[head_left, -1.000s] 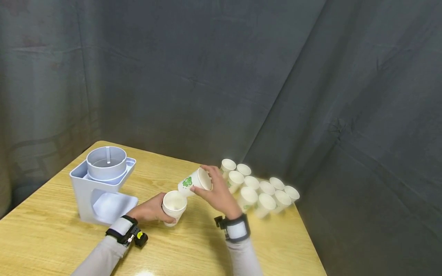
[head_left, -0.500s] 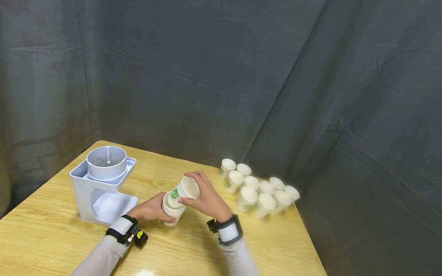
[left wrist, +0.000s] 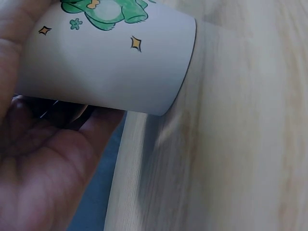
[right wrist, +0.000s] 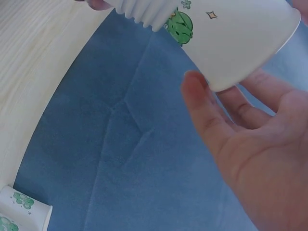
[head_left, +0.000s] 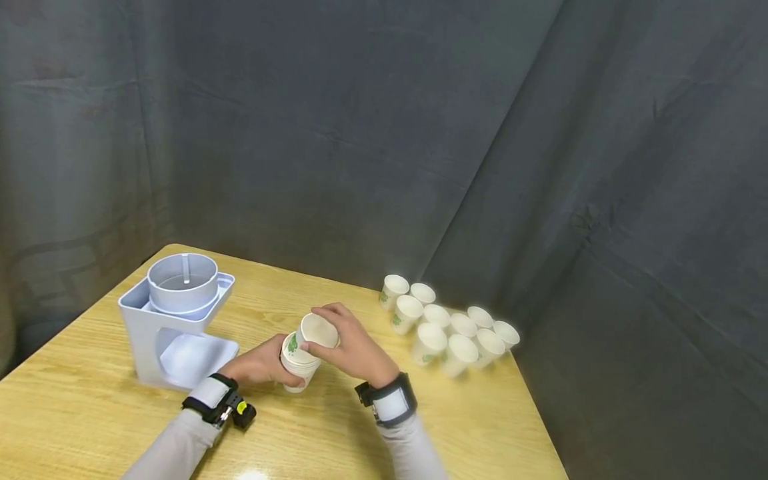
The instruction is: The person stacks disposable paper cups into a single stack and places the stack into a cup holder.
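Note:
My left hand (head_left: 262, 363) grips a stack of nested white paper cups (head_left: 299, 373) over the table, its fingers round the side. In the left wrist view the outermost paper cup (left wrist: 110, 62) shows a green cartoon animal and small stars. My right hand (head_left: 357, 350) holds one more paper cup (head_left: 318, 331) near its rim, tilted, its lower part inside the top of the stack. The right wrist view shows this paper cup (right wrist: 240, 43) entering the stack's layered rims (right wrist: 147, 12), with the thumb and fingers at its rim.
A group of several upright paper cups (head_left: 430, 340) stands at the table's right rear. To the left is a pale plastic stand (head_left: 147, 333) with a round container (head_left: 184, 287) on top. Dark grey curtain (head_left: 336, 133) hangs behind the wooden table (head_left: 288, 440).
My right hand has moved left and down, bringing its paper cup from beside the stack into the stack's mouth. My left hand and the stack have stayed nearly still.

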`<state>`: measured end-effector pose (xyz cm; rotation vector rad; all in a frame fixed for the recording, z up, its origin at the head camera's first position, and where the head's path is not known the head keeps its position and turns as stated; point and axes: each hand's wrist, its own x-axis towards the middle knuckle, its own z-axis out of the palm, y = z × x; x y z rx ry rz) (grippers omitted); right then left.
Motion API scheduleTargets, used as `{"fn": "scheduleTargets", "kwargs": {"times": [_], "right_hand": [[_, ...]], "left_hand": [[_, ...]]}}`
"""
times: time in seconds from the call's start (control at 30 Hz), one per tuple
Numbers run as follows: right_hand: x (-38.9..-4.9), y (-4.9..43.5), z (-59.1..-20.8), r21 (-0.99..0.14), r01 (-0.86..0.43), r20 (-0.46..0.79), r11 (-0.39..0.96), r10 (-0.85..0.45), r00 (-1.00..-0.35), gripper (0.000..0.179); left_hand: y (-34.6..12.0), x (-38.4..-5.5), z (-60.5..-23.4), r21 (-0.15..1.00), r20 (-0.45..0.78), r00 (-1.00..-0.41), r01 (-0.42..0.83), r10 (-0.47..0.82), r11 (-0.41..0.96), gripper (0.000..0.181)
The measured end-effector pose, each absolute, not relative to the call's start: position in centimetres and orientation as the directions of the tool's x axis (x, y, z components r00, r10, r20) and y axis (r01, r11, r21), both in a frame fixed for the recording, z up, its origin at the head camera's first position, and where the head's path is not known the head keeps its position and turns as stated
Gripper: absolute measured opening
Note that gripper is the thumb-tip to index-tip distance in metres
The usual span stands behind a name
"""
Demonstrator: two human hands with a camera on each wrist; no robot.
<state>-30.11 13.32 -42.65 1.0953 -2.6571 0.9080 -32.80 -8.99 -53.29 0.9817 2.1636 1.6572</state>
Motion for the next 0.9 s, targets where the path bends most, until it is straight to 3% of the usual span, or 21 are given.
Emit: {"fn": "scheduleTargets", "kwargs": {"times": [0.9], "right_hand": [[-29.6, 12.0, -43.1, -0.363, -0.732, 0.313, 0.576, -0.664, -0.679, 0.061]], "left_hand": [[-8.9, -32.5, -53.1, 0.922, 0.185, -0.764, 0.352, 0.618, 0.160, 0.060]]}}
